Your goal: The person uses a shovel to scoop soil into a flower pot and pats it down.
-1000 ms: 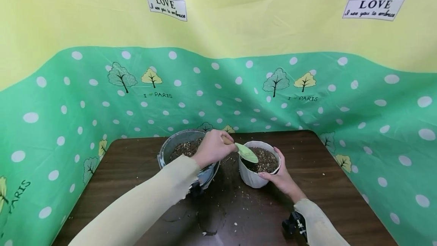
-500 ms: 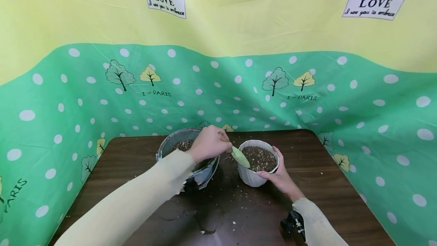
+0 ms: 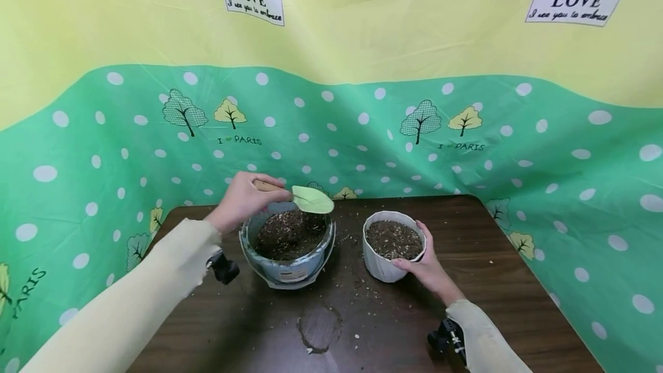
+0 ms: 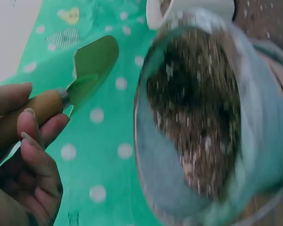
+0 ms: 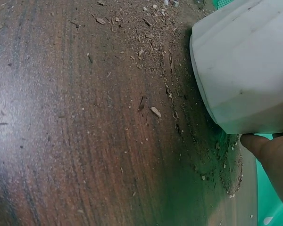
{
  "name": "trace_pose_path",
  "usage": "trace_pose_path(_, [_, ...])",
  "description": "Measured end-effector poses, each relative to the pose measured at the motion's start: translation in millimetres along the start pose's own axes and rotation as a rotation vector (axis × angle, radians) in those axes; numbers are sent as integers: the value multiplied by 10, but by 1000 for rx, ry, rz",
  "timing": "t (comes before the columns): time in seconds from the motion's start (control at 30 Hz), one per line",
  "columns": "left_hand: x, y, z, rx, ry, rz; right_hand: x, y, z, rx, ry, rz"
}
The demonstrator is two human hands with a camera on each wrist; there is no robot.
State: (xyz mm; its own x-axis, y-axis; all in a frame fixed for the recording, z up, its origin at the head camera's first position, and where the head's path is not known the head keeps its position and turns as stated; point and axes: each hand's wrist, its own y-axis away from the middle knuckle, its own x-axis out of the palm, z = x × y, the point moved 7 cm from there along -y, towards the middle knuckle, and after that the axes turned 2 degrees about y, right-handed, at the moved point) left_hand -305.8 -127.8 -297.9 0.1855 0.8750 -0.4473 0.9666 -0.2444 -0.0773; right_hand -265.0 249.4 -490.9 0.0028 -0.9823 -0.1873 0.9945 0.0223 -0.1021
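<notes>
My left hand (image 3: 254, 195) grips the wooden handle (image 4: 42, 107) of a small trowel with a light green blade (image 3: 313, 200). The trowel is held above the back of a blue-grey bucket (image 3: 292, 275) of dark soil (image 3: 290, 233). In the left wrist view the bucket's open mouth fills the right side, blurred, and the blade carries no visible soil. A white fluted pot (image 3: 380, 268), filled with soil nearly to the rim, stands upright right of the bucket. My right hand (image 3: 429, 265) holds that pot by its right side, thumb at the front rim and fingers along the far side.
The dark wooden table (image 3: 414, 327) has soil crumbs (image 5: 151, 42) scattered around the pot, and a ring-shaped dirt mark (image 3: 319, 330) shows in front. The bucket's wire handle hangs down its front. A patterned green and yellow cloth (image 3: 357, 131) surrounds the table.
My left hand has moved the trowel from the white pot's left rim leftward and up over the bucket. The right hand has kept its hold on the pot.
</notes>
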Motion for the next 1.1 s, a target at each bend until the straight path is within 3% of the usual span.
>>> trace_pose_path(0.2, [-313,71,180,-7,-98,-21,-13,-7,0,-3,-1,6])
trace_pose_path(0.33, [-429,134,264,-12,-183,-48,-3,-10,-12,5,-9,7])
trace_pose_path(0.4, [-454,152,277,24,-243,-60,0,-11,-22,10,-7,9])
trace_pose_path(0.53, [-424,152,248,189,-382,-62,-4,-9,-33,21,-8,6])
trace_pose_path(0.77, [-200,178,21,629,-591,-26,2,-24,-46,22,-12,2])
trace_pose_path(0.87, [-96,171,-48,770,-682,-11,4,-23,-50,27,-4,-1])
trace_pose_path(0.97, [-1,122,-61,837,-729,29,9,-18,-48,29,3,0])
trace_pose_path(1.1, [128,16,-1,827,-769,130,5,-17,-38,25,11,-2])
